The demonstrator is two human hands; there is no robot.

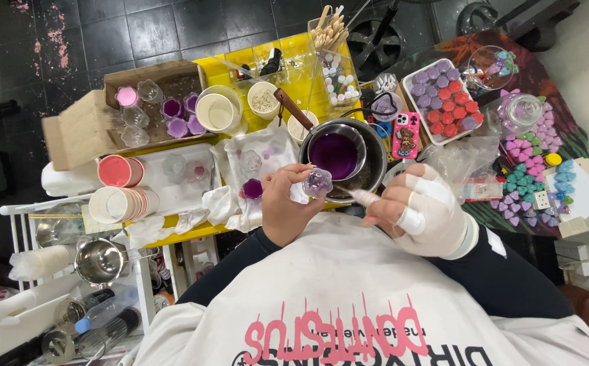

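- Holding a small clear mould filled with purple material [319,181] between thumb and fingertips, the left hand [286,203] is closed around it, just in front of the chest and over the near rim of the steel bowl.
- Working at that piece, the right hand [422,211], wrapped in white tape and a glove-like cover, has its fingers curled, with a taped fingertip [364,197] reaching toward the mould; I cannot tell whether it pinches anything.
- Judging by this, the step in hand looks like freeing or trimming a cast piece; the next move seems to call for a steady left-hand pinch and a careful push at the piece's edge, so it does not drop into the liquid.
- The piece is squat and roughly round, with no clear long axis; its open face seems turned up toward the camera.
- Just beyond sits the steel bowl [378,168] holding a smaller pan of purple liquid [333,154].
- Further right, a white tray of purple and red casts [443,102].
- Furthest left, a cardboard box of small cups [91,125].
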